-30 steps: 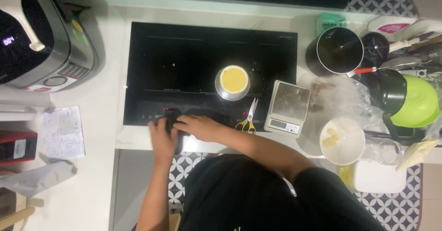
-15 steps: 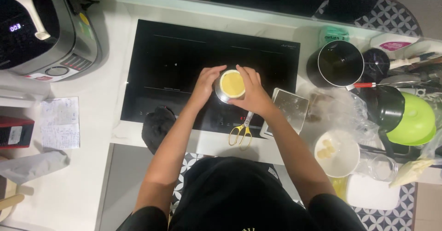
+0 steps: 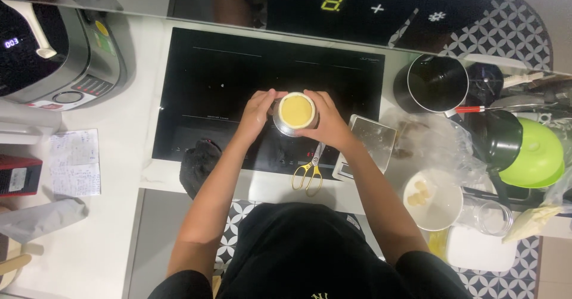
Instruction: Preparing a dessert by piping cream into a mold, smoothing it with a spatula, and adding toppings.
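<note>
The small round metal bowl of yellow batter [image 3: 297, 113] sits over the front half of the black induction cooktop [image 3: 238, 78], right of its middle, and you hold it from both sides. Your left hand [image 3: 257, 113] wraps its 9 o'clock side, fingers curled against the wall, thumb near the rim. Your right hand [image 3: 328, 123] clasps the 3 o'clock side the same way, fingers closed around the bowl. Whether the bowl rests on the glass or is lifted just off it, you cannot tell from this view.

At 6 o'clock from the bowl, yellow-handled scissors [image 3: 308, 173] lie at the cooktop's front edge. At 4 o'clock, just beside your right wrist, stands a small kitchen scale [image 3: 372, 139]. A dark cloth [image 3: 199, 162] lies at 8 o'clock, on the cooktop's front left corner.

Farther out at 2 o'clock is a dark saucepan [image 3: 437, 83]. At 3 o'clock, well apart, a lime-green lidded container [image 3: 532, 153] sits among crumpled clear plastic. At 4 o'clock a white bowl [image 3: 434, 201] holds a few pale pieces. At 9 o'clock a paper sheet [image 3: 74, 163] lies on the white counter [image 3: 137, 126], and at 10 o'clock stands a silver rice cooker [image 3: 56, 55].
</note>
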